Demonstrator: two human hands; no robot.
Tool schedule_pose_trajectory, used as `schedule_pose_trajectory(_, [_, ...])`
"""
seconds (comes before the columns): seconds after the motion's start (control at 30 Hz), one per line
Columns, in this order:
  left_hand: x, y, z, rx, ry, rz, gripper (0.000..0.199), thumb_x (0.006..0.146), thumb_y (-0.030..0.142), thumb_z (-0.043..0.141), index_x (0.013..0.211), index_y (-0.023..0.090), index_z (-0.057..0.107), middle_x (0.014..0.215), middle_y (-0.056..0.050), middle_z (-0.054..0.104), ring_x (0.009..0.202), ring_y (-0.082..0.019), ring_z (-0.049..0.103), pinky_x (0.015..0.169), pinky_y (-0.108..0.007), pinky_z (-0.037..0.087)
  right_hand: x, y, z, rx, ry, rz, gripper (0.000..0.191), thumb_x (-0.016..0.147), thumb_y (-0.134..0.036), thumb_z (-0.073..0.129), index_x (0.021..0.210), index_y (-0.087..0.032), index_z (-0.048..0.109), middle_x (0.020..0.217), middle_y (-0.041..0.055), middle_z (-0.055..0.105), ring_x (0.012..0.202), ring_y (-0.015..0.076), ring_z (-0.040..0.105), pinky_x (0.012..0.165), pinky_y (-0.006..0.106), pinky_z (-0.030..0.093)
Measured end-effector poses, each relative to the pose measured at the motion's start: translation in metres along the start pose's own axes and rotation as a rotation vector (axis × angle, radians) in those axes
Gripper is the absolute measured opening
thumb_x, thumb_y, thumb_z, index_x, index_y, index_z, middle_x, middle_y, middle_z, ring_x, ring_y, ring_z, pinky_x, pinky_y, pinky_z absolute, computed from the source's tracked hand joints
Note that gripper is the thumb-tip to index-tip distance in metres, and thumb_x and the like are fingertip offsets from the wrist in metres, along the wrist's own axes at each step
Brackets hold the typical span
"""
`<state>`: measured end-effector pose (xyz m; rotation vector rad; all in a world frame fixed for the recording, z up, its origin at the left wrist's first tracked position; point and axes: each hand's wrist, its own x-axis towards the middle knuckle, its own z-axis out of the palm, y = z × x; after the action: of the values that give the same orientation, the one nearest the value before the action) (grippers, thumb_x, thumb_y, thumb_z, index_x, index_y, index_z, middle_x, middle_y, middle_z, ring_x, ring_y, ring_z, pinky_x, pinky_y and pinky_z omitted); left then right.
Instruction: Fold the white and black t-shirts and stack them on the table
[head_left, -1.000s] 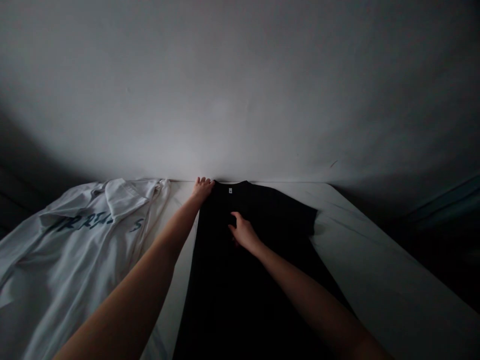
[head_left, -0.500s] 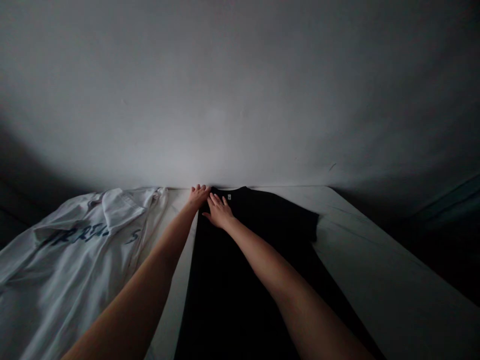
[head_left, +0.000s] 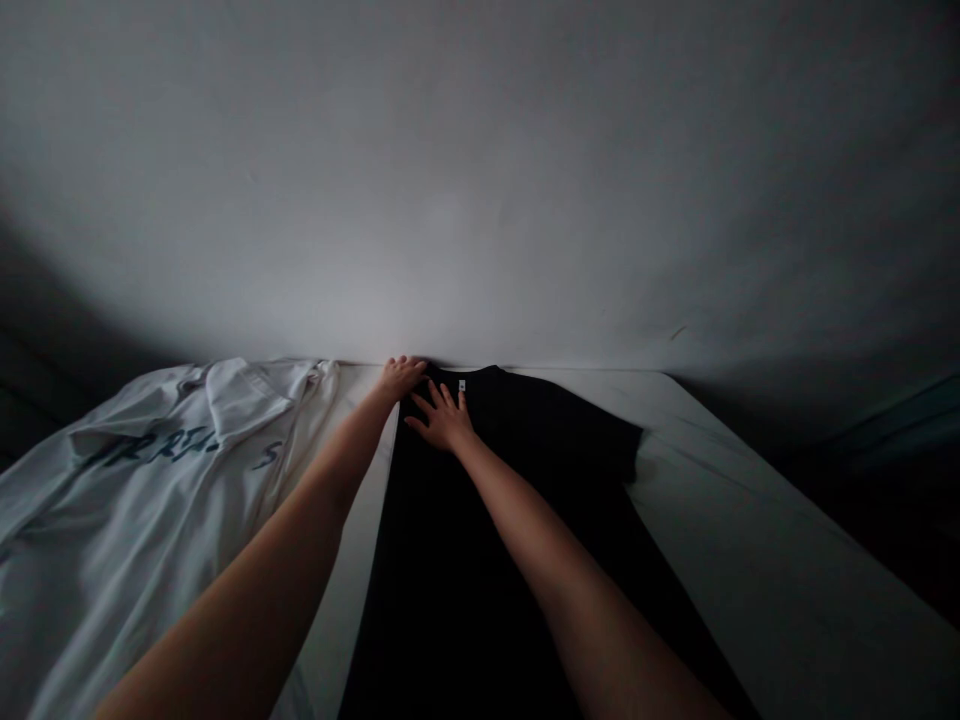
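A black T-shirt (head_left: 517, 480) lies spread on the table, its neckline toward the wall and one short sleeve out to the right. A small pale label (head_left: 462, 386) shows inside the collar. At the shirt's upper left shoulder edge rests my left hand (head_left: 405, 375), fingers extended over the cloth. Just right of it and slightly nearer, my right hand (head_left: 444, 420) lies flat on the shirt below the collar, fingers spread. The shirt's left sleeve does not show.
Left of the black shirt lies a rumpled white garment (head_left: 172, 530) with dark lettering. Both rest on a pale, marble-patterned table (head_left: 720, 500) whose far edge meets a grey wall (head_left: 480, 180). Dark shadow fills the area beyond the table's right edge.
My right hand's fingers have spread wider on the shirt. My left hand has shifted slightly right along the shoulder edge. The camera view has moved a little.
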<state>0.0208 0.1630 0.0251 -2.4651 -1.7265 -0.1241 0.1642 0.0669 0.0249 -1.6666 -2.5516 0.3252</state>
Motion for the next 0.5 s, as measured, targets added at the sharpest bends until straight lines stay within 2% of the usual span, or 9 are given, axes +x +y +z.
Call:
schedule_pose_trajectory(0.13, [-0.024,0.017,-0.013,0.021,0.026,-0.077,0.041,0.098,0.025,0.044,0.137,0.019,0.05,0.142,-0.02,0.05,0.128,-0.036,0.048,0.099,-0.051,0.041,-0.005,-0.007,-0.01,-0.001,-0.106,0.06,0.065,0.1,-0.064,0.026,0.158,-0.033,0.023,0.168,0.0064,0.002,0.153,0.0307,0.0,0.12,0.059,0.001])
schedule_pose_trajectory(0.23, [-0.056,0.026,-0.023,0.014,0.044,-0.089,0.048,0.093,0.022,0.049,0.141,0.018,0.045,0.144,-0.02,0.048,0.125,-0.036,0.051,0.095,-0.046,0.047,-0.023,-0.017,-0.011,0.006,-0.135,0.056,0.064,0.102,-0.058,0.028,0.159,-0.029,0.022,0.167,0.0105,0.006,0.153,0.0315,0.005,0.12,0.058,0.007])
schedule_pose_trajectory(0.33, [-0.098,0.036,-0.029,-0.014,0.033,0.015,0.049,0.091,0.018,0.05,0.14,0.021,0.049,0.146,-0.015,0.049,0.125,-0.03,0.053,0.099,-0.042,0.048,-0.056,-0.026,-0.004,-0.01,-0.074,-0.045,0.061,0.103,-0.048,0.034,0.157,-0.019,0.03,0.165,0.0149,0.017,0.152,0.0301,0.015,0.121,0.054,0.014])
schedule_pose_trajectory(0.5, [-0.165,0.061,-0.027,-0.092,0.029,0.129,0.05,0.092,0.014,0.042,0.14,0.019,0.051,0.15,-0.011,0.049,0.136,-0.022,0.047,0.111,-0.037,0.041,-0.123,-0.039,0.014,-0.033,0.093,-0.215,0.054,0.1,-0.031,0.044,0.15,-0.01,0.041,0.159,0.0163,0.033,0.151,0.0282,0.022,0.122,0.052,0.016])
